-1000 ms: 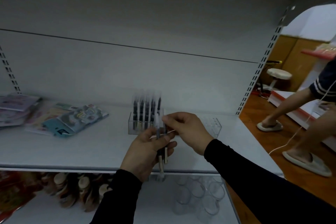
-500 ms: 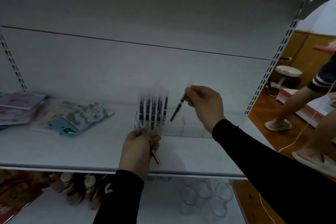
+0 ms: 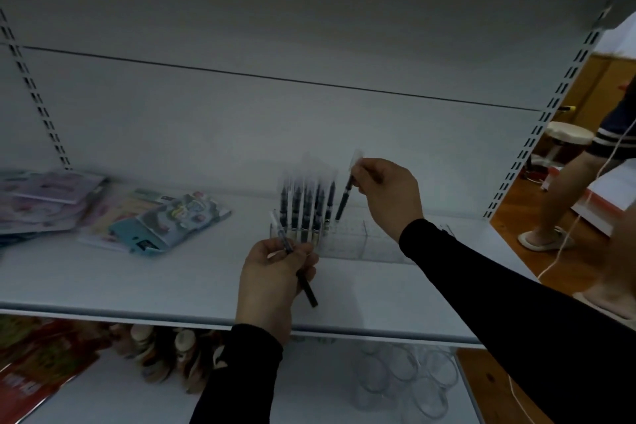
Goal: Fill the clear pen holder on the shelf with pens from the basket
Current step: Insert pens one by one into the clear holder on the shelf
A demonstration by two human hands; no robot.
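As the right hand (image 3: 389, 191) pinches a pen (image 3: 345, 198) tilted over the clear pen holder (image 3: 347, 239) mid-shelf (image 3: 137, 286), beside standing pens (image 3: 304, 208), the left hand (image 3: 275, 277) grips a spare pen (image 3: 292, 262); next it likely needs straightening into an open slot.

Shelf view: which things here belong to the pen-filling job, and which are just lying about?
Job:
clear pen holder
standing pens
pen in right hand
pen in left hand

Lying about:
booklets
blue stationery pack
clear cups, lower shelf
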